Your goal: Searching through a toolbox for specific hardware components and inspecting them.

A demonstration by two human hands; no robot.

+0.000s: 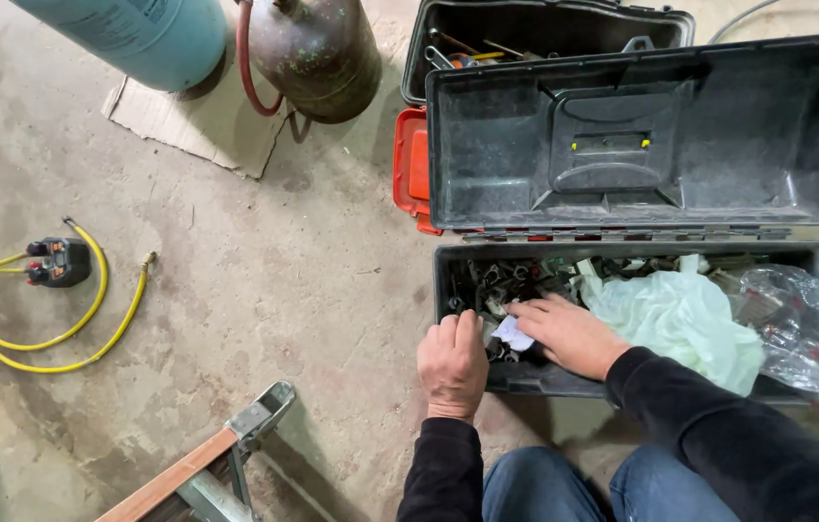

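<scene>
A black toolbox (467, 377) stands open on the concrete floor, its lid (641, 135) tipped back. Inside lie several small metal fittings (511, 280) and two plastic bags, one pale green (680, 324), one clear (805, 329). My left hand (452, 365) rests on the box's near rim, fingers curled over the edge and into the fittings. My right hand (569, 333) reaches into the box from the right, fingers on a small white piece (512, 333) among the fittings. Both sleeves are black.
A second open black toolbox (545, 34) with tools stands behind the lid, a red case (411, 169) beside it. Two gas cylinders (317, 53) (139, 34) and cardboard (197, 121) lie at top left. A yellow hose with gauge (57, 266) is left; a ladder end (226, 454) is near.
</scene>
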